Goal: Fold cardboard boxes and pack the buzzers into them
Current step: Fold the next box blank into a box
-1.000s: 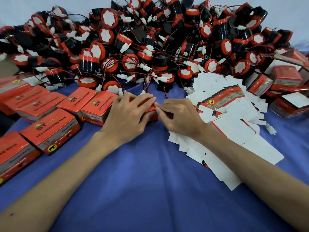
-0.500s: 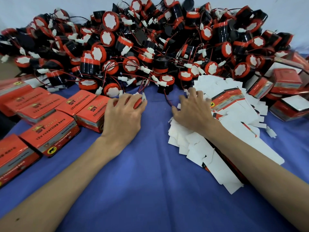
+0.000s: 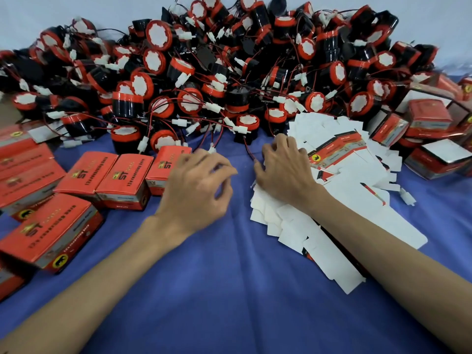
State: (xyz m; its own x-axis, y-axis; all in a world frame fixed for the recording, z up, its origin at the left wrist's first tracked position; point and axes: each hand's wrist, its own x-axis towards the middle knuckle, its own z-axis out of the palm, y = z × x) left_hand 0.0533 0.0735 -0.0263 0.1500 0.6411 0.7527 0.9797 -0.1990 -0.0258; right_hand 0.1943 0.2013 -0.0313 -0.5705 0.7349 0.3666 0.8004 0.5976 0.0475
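Right hand [image 3: 283, 172] rests on flat cartons [image 3: 355, 203] (left hand [image 3: 196, 190] empty).

Packing workshop, heaped buzzers [image 3: 229, 80], flat cartons [image 3: 339, 200]

You wear the only camera on your head; it looks forward and down from close in, with the buzzer pile [image 3: 229, 72] across the top of the wide-angle view. The cloth [image 3: 229, 290] in front of the pile fills the lower half, and the wall [image 3: 51, 11] behind the pile shows as a thin strip.
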